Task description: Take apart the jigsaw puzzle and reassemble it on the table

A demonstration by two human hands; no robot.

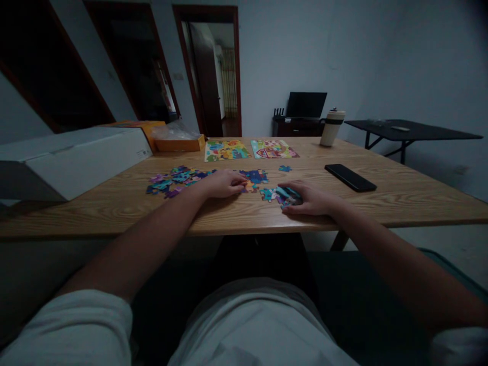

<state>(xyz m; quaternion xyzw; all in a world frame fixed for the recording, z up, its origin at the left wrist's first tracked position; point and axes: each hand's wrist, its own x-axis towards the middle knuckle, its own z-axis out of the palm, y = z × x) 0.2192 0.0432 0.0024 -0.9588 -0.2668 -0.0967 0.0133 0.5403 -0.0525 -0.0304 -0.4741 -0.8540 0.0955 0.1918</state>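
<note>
My left hand (224, 184) rests on the wooden table, its fingers bent together at the left edge of some joined puzzle pieces (256, 176) in blue and orange; what its fingertips hold, if anything, is hidden. To the right, my right hand (305, 198) lies with thumb and fingers spread around a teal and white cluster of pieces (270, 194), touching its right side. A loose blue piece (285, 168) sits behind the right hand. Many mixed pieces (183, 176) in purple, teal and blue are heaped left of and behind my left hand.
Two bright pictures, one yellow (227, 151) and one pink (273, 149), lie at the table's back. A white box (87, 157) and an orange tray (183, 145) with clear plastic stand left. A black phone (349, 177) and a cup (331, 129) are on the right.
</note>
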